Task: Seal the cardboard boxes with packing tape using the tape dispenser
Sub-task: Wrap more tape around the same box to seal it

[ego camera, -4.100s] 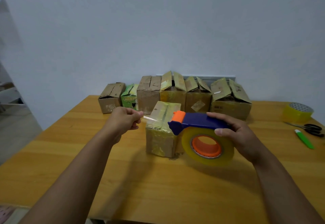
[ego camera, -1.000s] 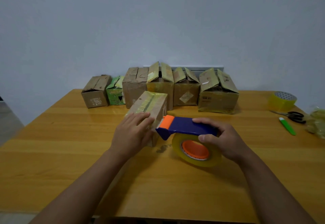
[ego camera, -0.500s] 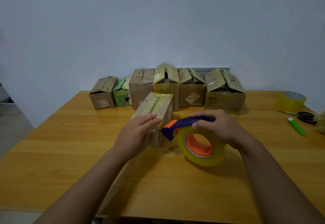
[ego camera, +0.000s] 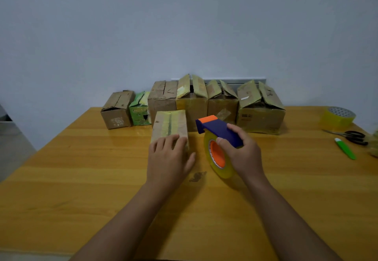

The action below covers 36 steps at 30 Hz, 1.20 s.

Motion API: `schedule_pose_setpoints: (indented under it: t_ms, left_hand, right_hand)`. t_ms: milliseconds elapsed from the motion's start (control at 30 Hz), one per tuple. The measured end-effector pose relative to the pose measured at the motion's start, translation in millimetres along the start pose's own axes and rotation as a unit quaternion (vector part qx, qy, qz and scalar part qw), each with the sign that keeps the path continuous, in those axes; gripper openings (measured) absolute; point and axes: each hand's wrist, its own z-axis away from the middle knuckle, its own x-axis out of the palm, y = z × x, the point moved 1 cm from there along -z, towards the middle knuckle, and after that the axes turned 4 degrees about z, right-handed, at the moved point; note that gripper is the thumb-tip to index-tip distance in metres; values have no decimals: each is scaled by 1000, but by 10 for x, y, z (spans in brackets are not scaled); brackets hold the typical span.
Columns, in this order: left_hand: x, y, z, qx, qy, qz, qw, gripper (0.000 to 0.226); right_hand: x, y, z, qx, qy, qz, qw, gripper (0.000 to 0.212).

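A small cardboard box (ego camera: 169, 124) with yellowish tape along its top seam stands on the wooden table (ego camera: 81, 178). My left hand (ego camera: 169, 160) rests on the box's near end, fingers straight on its top and thumb out to the right. My right hand (ego camera: 240, 151) grips the blue and orange tape dispenser (ego camera: 216, 127), whose yellow tape roll (ego camera: 218, 158) stands on the table just right of the box. The dispenser's orange tip sits clear of the box, to its right.
A row of several worn cardboard boxes (ego camera: 192, 103) with loose flaps lines the back of the table against the wall. At the far right lie a spare yellow tape roll (ego camera: 337, 117), black scissors (ego camera: 351, 136) and a green utility knife (ego camera: 345, 149).
The box has been turned so its taped seam points away from me. My right hand has drawn the dispenser off the box to the right and turned it. My left hand stays on the box.
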Motion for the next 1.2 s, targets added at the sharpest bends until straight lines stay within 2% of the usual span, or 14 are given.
schedule_pose_setpoints:
  t_ms: [167,300,633,733,833,967,1100,1200]
  left_hand:
    - [4,180,-89,-80,20,-29,996,50]
    - [69,235,-152,-111,23,-37,993,28]
    - [38,228,-113,-90,15,-31,995,21]
    - [1,182,-86,-69,16,-2,997,25]
    - [-36,105,-47,-52,3,20,998,39]
    - [-100,115,-50,-75,-13,55,996,49]
    - [-157,132,-160,-124,-17,92,988,33]
    - [-158,112,-211,-133,-35,91,986,31]
  right_hand:
    - [176,74,135,-37,19,7,999,53]
    - [186,102,193,-58,31,3,998,50]
    - [193,233,262,-113,56,1,992,53]
    - [183,229,281,-115,61,-14,991,51]
    - [207,222,294,-121,58,-18,991,50]
    - [227,214,299,-124,54,-22,991,49]
    - [218,225,295,-121,51,-23,991,50]
    - [213,226,295,-120,48,-22,991,48]
